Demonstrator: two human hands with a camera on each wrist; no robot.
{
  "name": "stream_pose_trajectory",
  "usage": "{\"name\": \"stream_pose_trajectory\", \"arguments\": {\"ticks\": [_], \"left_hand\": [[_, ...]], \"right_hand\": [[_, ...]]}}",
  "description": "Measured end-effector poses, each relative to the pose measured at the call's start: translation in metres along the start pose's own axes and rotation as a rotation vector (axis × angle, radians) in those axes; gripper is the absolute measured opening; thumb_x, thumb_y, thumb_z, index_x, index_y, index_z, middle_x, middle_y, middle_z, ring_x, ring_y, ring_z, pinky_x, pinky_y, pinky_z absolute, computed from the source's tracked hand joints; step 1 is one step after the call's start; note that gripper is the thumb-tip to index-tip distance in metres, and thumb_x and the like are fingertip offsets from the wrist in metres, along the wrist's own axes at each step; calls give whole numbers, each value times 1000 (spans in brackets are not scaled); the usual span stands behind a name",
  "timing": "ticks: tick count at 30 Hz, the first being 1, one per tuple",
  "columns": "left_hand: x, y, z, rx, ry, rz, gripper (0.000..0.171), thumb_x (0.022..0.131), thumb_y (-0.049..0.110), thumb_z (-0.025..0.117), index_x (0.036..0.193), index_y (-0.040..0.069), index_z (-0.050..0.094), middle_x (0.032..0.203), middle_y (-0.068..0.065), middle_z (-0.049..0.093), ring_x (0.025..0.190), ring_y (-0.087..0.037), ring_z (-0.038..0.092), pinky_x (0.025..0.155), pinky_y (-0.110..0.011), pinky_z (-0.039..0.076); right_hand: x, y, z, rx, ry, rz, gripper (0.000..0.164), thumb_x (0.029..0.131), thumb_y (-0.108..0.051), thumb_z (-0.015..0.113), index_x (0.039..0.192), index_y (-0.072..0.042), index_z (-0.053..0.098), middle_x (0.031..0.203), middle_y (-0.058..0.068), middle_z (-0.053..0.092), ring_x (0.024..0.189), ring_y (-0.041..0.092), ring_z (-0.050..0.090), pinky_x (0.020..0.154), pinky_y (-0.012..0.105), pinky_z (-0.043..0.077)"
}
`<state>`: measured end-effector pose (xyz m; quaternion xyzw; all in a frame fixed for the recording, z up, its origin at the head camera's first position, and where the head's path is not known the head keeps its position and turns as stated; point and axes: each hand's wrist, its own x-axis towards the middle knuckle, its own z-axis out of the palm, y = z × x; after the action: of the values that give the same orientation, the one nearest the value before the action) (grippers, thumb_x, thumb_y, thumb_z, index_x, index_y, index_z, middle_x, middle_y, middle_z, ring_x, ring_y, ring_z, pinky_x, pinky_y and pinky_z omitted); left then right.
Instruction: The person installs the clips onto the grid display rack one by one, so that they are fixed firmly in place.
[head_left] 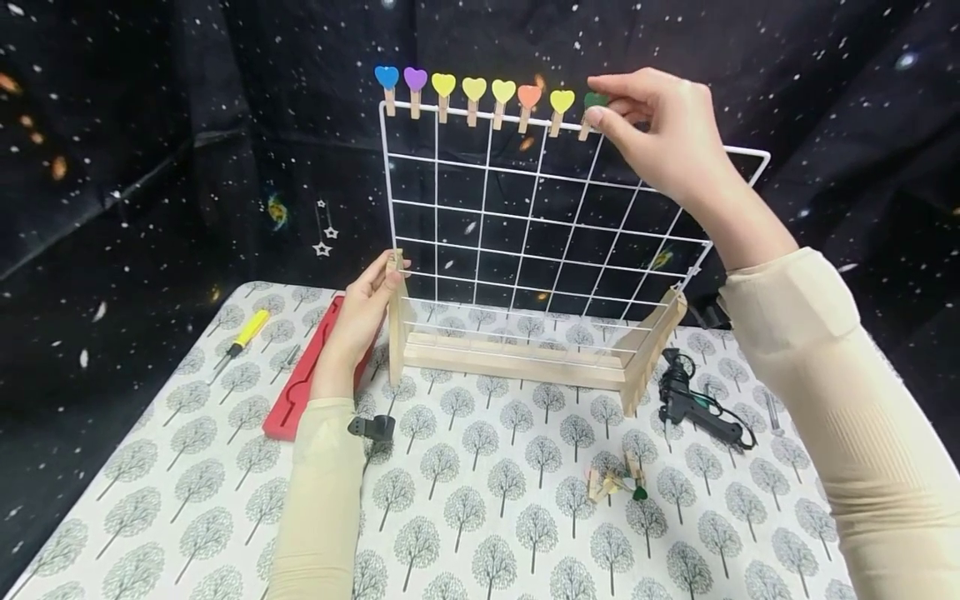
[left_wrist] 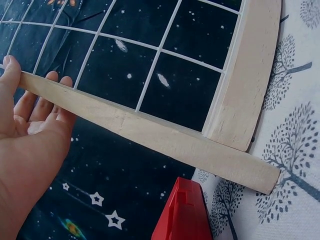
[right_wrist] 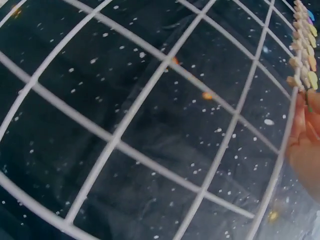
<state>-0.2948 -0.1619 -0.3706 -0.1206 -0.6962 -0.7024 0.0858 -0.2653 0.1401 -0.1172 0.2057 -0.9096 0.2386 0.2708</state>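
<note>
A white wire grid [head_left: 538, 174] stands upright in a wooden stand [head_left: 517, 367]. Along its top wire runs a row of small wooden clothespins with coloured hearts: blue [head_left: 387, 77], purple [head_left: 415, 79], several yellow and one orange [head_left: 529, 97]. My right hand [head_left: 667, 133] pinches a green-heart clothespin [head_left: 596, 100] at the right end of the row, on the top wire; the fingers partly cover it. Lower left, my left hand [head_left: 363, 308] grips the stand's wooden side post [left_wrist: 125, 120], thumb on one side and fingers on the other.
Several loose clothespins [head_left: 611, 483] lie on the tree-print tablecloth [head_left: 480, 533] in front. To the left are a red tray [head_left: 303, 375] and a yellow-handled screwdriver [head_left: 251, 327]. A black glue-gun-like tool [head_left: 697, 408] with a cord lies right of the stand. Dark star-print cloth [head_left: 187, 167] hangs behind.
</note>
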Motion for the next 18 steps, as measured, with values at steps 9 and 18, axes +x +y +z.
{"name": "stream_pose_trajectory", "arguments": {"ticks": [9,18], "left_hand": [[0,1,2,-2,-15,8,48,86,36,49,131,28,37,125,0,49,115,-12,44,102,-33,27],[1,-1,1,-55,-14,15,51,85,34,50,133,23,35,127,-7,46,116,-14,43,103,-34,25]], "right_hand": [[-35,16,2,74,182,-162,41,81,-18,61,121,-17,52,110,0,57,96,3,54,82,15,42],[-104,28,25,240,58,-262,38,72,7,63,109,2,57,99,16,60,88,15,57,77,18,44]]}}
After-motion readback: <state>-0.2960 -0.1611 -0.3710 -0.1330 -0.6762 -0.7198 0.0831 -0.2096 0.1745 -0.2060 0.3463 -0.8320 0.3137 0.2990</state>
